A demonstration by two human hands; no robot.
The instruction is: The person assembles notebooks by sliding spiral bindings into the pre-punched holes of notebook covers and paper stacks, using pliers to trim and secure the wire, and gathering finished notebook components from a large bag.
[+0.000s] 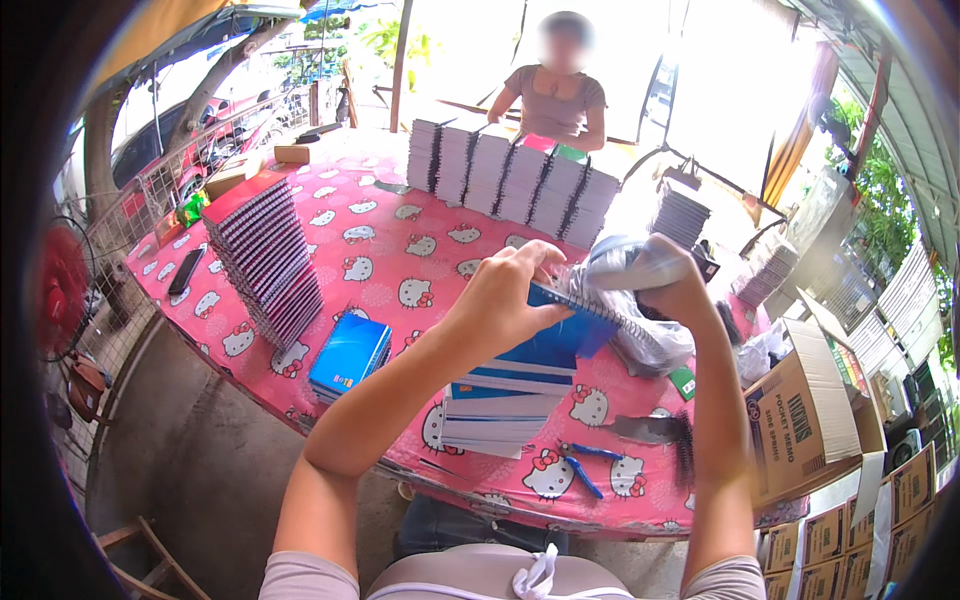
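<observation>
My left hand grips a blue-covered notebook by its edge, thumb on the cover, and holds it tilted over the table. A spiral binding runs along the notebook's upper edge. My right hand is at the right end of that edge, smeared by motion, so its fingers are unclear. Beneath the notebook lies a fanned stack of loose blue-and-white notebook blocks. Blue-handled pliers rest nearer me, with dark binding coils to their right. A clear plastic bag lies just behind my right hand.
A pink patterned cloth covers the table. Bound blue notebooks and a tall spiral-notebook stack stand left. A row of notebook stacks is at the far edge, before another person. An open cardboard box sits right.
</observation>
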